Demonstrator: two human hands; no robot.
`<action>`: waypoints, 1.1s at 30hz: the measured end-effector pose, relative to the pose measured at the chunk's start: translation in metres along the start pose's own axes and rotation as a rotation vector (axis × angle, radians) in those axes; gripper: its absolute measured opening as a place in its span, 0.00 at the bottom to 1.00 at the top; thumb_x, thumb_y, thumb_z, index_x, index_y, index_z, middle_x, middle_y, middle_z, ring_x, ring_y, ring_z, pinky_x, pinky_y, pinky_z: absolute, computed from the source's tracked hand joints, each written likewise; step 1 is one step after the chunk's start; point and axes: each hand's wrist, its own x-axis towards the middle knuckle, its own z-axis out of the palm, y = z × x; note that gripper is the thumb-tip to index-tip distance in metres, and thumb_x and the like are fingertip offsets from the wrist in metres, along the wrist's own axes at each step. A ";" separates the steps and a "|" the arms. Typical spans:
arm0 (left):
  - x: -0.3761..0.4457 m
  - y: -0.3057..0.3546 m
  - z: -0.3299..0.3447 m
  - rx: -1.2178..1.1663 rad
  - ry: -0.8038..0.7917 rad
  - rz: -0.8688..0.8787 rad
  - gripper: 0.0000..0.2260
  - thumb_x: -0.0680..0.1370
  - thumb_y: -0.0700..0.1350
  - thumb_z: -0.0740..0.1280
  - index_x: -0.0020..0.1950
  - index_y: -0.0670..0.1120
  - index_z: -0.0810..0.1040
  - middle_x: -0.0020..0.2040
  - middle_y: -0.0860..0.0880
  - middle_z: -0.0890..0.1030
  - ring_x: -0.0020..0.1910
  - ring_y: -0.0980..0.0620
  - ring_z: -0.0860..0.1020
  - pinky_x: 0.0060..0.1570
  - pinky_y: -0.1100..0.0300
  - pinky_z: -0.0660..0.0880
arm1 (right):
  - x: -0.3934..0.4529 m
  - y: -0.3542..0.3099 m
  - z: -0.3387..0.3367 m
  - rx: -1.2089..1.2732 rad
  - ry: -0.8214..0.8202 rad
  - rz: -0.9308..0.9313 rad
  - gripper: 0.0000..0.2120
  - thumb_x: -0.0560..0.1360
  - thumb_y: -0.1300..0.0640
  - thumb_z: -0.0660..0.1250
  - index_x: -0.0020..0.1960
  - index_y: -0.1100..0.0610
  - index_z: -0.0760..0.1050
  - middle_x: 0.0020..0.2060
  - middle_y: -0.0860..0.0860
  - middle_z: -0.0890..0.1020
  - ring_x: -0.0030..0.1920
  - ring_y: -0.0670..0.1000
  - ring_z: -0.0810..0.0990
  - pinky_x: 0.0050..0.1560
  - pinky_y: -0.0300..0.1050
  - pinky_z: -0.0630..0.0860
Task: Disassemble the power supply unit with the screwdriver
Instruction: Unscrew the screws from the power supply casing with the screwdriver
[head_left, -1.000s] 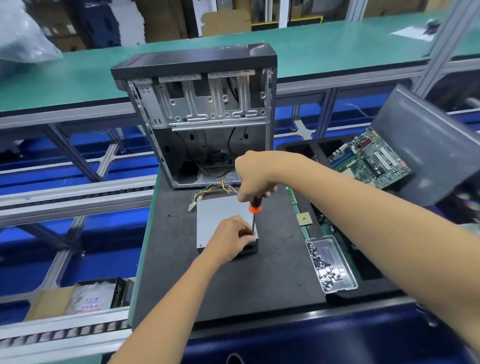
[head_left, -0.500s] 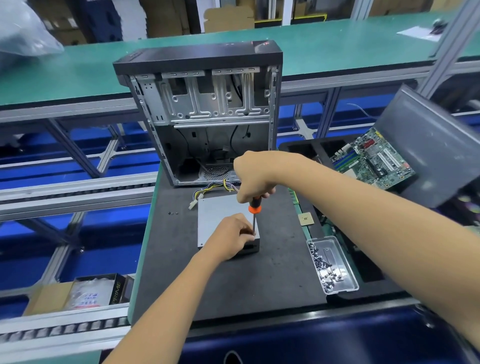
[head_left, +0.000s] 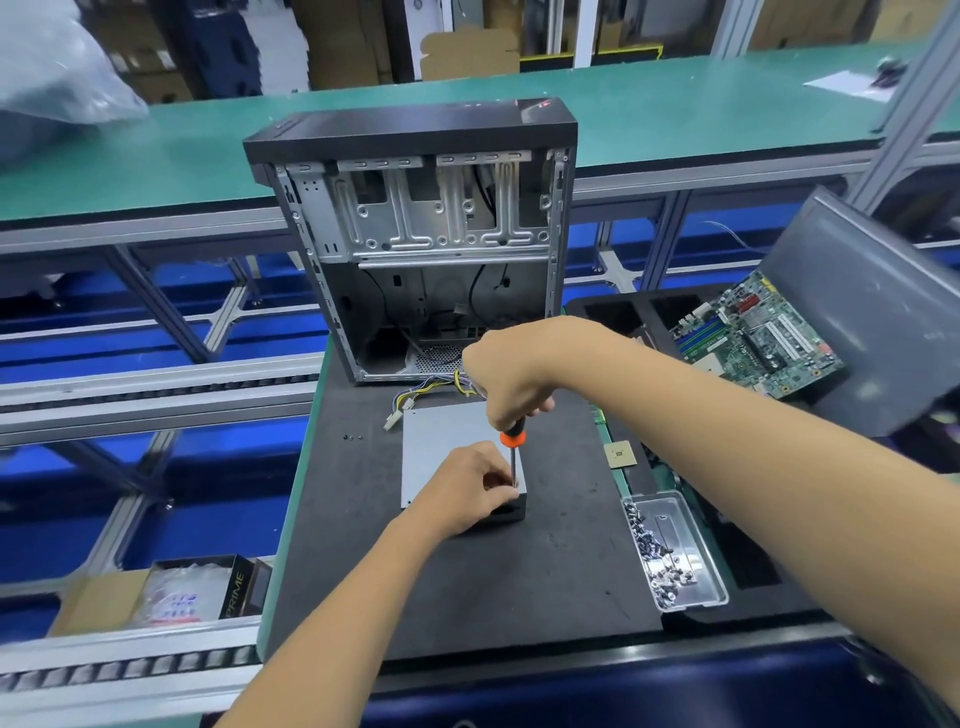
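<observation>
Grip, right hand (head_left: 511, 376): fingers are curled round the black-and-orange handle of the upright screwdriver (head_left: 512, 451), whose thin metal shaft is pointed down at the unit's near right corner.
Grip, left hand (head_left: 475, 487): the shaft tip is pinched between fingertips, with the hand rested on that corner.
Power supply: the flat grey metal power supply unit (head_left: 449, 446) is laid on the dark foam mat (head_left: 561, 561), its yellow-and-black cable bundle (head_left: 431, 392) trailed toward the open black computer case (head_left: 415, 234) stood behind it.
Right side: a clear plastic tray of screws (head_left: 675, 551) is set on the mat; a green motherboard (head_left: 753, 338) is seen beyond it.
</observation>
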 end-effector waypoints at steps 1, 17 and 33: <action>0.000 -0.001 0.001 -0.013 0.002 -0.004 0.08 0.72 0.41 0.73 0.37 0.51 0.77 0.43 0.51 0.79 0.39 0.56 0.76 0.44 0.63 0.75 | 0.001 -0.002 0.000 -0.020 -0.011 -0.007 0.09 0.66 0.63 0.64 0.28 0.59 0.71 0.16 0.50 0.74 0.24 0.53 0.77 0.32 0.43 0.75; 0.001 0.002 0.004 -0.047 0.038 -0.019 0.07 0.71 0.43 0.74 0.36 0.46 0.78 0.41 0.49 0.79 0.41 0.52 0.77 0.45 0.58 0.74 | -0.004 -0.004 0.001 -0.257 -0.030 -0.150 0.07 0.71 0.63 0.70 0.49 0.59 0.80 0.45 0.53 0.82 0.42 0.52 0.76 0.33 0.39 0.69; 0.002 0.000 0.003 -0.068 0.020 -0.023 0.08 0.70 0.41 0.75 0.34 0.50 0.78 0.37 0.56 0.75 0.35 0.61 0.73 0.37 0.73 0.67 | -0.002 -0.008 0.005 -0.077 -0.012 0.159 0.12 0.76 0.58 0.58 0.34 0.58 0.70 0.18 0.52 0.76 0.27 0.52 0.79 0.28 0.43 0.70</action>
